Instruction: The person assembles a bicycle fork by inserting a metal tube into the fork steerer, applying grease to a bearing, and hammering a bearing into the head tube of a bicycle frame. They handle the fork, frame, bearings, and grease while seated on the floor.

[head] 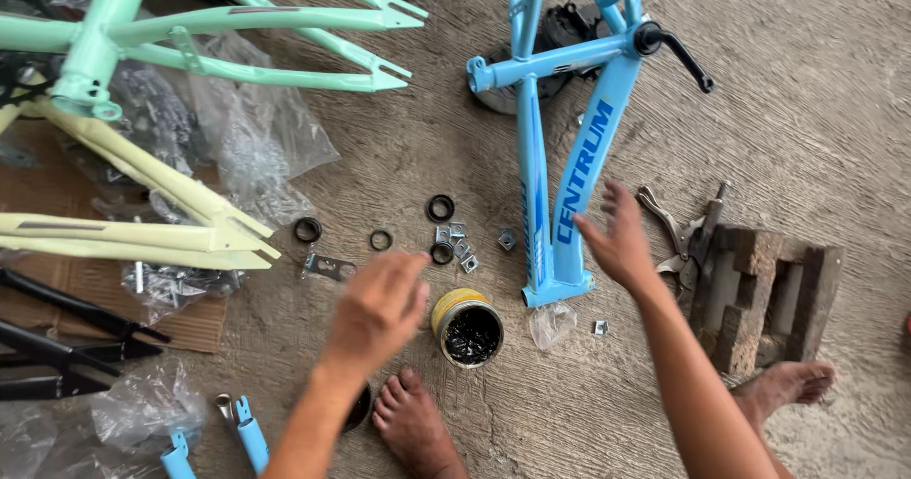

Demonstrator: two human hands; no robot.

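While the blue bicycle frame (569,147) lay on the concrete floor (807,90), the right hand (619,237) hovered just beside its head tube end, fingers spread wide and holding nothing. The left hand (378,310) hung over the floor just left of a round tin (467,326), fingers loosely extended, also empty. The tin stood open, filled with black grease, and a small crumpled plastic bag (550,324) lay just to its right. Above the left hand sat four black rings (440,207) and a cluster of small silver square nuts (459,246), about five, with one more nut (601,327) apart near the bag. A flat metal bracket (327,267) lay left of the cluster. Locking pliers (678,232) rested against a wooden block (769,294) at the right. Open floor remained at the upper right and along the bottom. Left of it all lay a mint-green frame (190,28), a cream frame (142,204) and a black frame (66,337), crowded by plastic wrapping (256,132). Two bare feet (413,422) showed at the bottom edge.
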